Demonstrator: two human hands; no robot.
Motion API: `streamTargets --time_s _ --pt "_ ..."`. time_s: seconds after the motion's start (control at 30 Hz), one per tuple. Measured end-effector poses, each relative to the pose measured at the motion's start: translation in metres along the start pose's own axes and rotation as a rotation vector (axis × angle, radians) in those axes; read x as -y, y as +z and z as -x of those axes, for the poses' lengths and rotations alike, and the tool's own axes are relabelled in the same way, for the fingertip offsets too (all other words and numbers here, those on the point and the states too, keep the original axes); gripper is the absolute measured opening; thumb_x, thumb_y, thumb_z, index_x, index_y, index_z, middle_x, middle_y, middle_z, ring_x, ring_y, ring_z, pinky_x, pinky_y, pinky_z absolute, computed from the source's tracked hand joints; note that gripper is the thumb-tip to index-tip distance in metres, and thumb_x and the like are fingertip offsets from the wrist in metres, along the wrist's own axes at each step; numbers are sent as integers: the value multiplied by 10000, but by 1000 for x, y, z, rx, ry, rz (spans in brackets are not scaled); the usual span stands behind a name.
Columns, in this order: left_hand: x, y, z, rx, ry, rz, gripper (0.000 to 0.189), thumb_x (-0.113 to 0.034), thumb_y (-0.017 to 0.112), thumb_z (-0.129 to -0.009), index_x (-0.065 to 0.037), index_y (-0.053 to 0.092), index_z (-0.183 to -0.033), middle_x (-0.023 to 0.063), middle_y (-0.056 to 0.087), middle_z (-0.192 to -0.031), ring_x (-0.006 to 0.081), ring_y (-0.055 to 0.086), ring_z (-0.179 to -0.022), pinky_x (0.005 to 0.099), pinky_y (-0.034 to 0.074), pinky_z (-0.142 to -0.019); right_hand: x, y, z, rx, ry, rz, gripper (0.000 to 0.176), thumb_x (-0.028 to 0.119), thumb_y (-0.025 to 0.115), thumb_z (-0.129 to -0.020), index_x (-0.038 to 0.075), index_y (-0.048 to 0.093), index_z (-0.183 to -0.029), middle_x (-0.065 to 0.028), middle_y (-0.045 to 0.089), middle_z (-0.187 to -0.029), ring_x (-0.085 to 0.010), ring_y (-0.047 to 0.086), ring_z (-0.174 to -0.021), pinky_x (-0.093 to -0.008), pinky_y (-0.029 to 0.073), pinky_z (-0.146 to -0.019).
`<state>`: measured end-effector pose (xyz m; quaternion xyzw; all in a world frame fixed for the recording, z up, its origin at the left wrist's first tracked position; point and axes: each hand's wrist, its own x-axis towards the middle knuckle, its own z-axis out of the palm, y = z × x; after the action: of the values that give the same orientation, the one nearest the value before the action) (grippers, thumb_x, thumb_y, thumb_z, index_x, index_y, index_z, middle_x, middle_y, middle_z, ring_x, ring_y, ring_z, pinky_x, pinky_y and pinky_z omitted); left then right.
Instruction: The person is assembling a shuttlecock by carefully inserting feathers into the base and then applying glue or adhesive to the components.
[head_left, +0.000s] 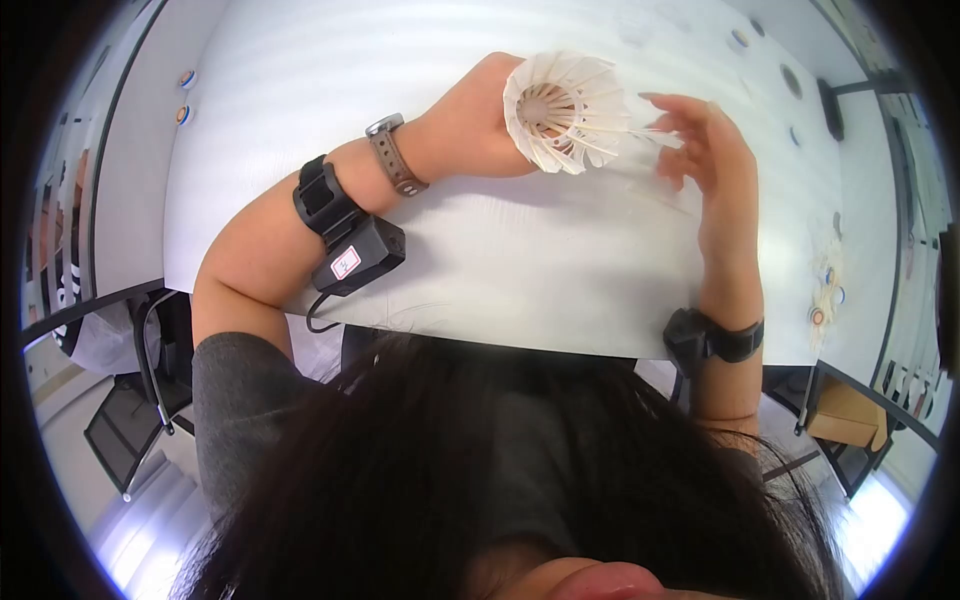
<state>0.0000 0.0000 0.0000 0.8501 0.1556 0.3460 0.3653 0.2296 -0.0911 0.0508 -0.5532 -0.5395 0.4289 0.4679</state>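
Left hand (480, 122) grips white conical feather shuttlecock (600, 115) at twelve o'clock, half-curled right hand (715, 148) near, hold unclear, in apparent feather-work needing delicacy.

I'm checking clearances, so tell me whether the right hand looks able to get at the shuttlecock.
Probably yes: the right hand is close beside the shuttlecock, with only a blurred white sliver showing between them. The left hand holds it from the other side.
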Motion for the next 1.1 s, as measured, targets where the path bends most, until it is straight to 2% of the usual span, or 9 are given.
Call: streamTargets --time_s 0.17,0.2,0.47,0.5,0.57,0.7,0.8,0.9,1.1 --pt "-1 8 3 -31 27 32 272 -162 756 -792 -34 661 -1012 108 712 -863 240 637 -710 310 521 -689 -1 0 8 179 -43 -12 340 272 616 -928 0 683 -1120 -54 699 -935 -76 593 -740 -207 399 -602" --pt "-2 2 2 -25 17 31 269 -161 753 -795 -34 661 -1014 109 711 -862 239 634 -707 310 521 -686 -1 5 7 164 -14 -75 262 216 653 -921 2 696 -1066 -43 702 -900 -74 597 -746 -208 411 -609" --pt "1 0 -3 -23 14 142 257 -169 743 -817 -29 663 -1016 112 709 -855 243 631 -699 315 520 -675 1 8 5 146 2 -36 201 184 681 -948 -12 718 -976 -57 703 -857 -81 600 -733 -221 472 -652" --pt "-1 0 -2 -13 10 112 227 -152 765 -823 -33 674 -994 86 703 -862 204 636 -723 300 524 -680 2 8 5 132 2 -15 200 179 674 -954 -15 717 -972 -61 703 -852 -82 599 -731 -224 478 -657" --pt "-3 -1 -3 3 9 47 176 -117 808 -837 -40 697 -950 36 692 -877 126 646 -770 270 533 -691 1 7 5 101 -52 -16 203 178 668 -960 -20 714 -953 -61 701 -834 -82 594 -720 -223 472 -649" --pt "-9 -2 -4 -38 -14 151 452 -198 797 -822 -34 600 -1194 87 694 -1059 175 661 -962 311 530 -861 5 6 7 -31 -195 27 205 166 667 -958 -27 704 -901 -53 698 -804 -82 582 -695 -222 458 -630" --pt "-11 -1 -4 -66 2 136 599 -227 795 -842 -20 507 -1325 104 630 -1187 192 612 -1125 341 496 -955 -1 4 7 -193 -444 255 118 73 682 -908 -20 684 -834 -49 680 -773 -82 540 -645 -222 414 -593" --pt "-3 2 -4 -118 136 125 544 -241 766 -866 -15 529 -1300 123 631 -1192 229 621 -1105 363 497 -946 0 3 6 -240 -607 289 43 10 685 -871 -8 681 -832 -49 674 -771 -87 509 -615 -225 397 -569" --pt "-8 -1 -6 -90 203 -102 497 -262 742 -848 -55 571 -1266 136 638 -1183 314 631 -1045 378 514 -896 2 5 6 -193 -774 414 28 -21 702 -840 1 685 -839 -65 684 -795 -108 515 -607 -218 378 -523"
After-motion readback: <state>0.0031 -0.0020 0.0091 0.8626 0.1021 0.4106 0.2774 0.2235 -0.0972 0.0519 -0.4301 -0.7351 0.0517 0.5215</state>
